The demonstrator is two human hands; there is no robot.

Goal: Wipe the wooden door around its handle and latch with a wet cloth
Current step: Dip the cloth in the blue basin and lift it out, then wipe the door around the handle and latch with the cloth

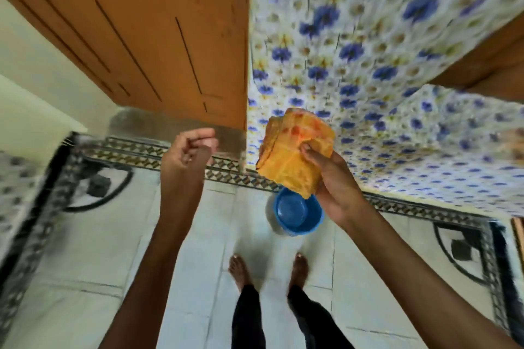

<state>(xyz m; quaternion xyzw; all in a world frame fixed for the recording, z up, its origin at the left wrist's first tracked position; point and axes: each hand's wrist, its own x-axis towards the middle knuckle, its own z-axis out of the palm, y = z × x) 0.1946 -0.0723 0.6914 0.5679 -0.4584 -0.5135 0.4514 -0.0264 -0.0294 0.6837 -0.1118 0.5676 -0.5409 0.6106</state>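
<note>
Step in hand: judged from the pose, carrying the cloth to the door before any wiping; cloth and door are apart
Right hand (337, 187): closed around the folded orange cloth (295, 150), thumb pressed on its face, raised in front of the floral curtain (382, 65)
Left hand (188, 150): loosely curled, fingers drawn in, holding nothing, near the door's lower edge
Wooden door (158, 37): upper left, panelled, its free edge meeting the curtain; handle and latch not visible
Doing it well: the person should probably steady the door with the free hand, keep the cloth folded flat, and work around the fittings in short strokes
Blue bowl (296, 211): on the tiled floor (198, 249) just beyond the bare feet, directly below the cloth
Bowl contents: blurred; water cannot be confirmed
</note>
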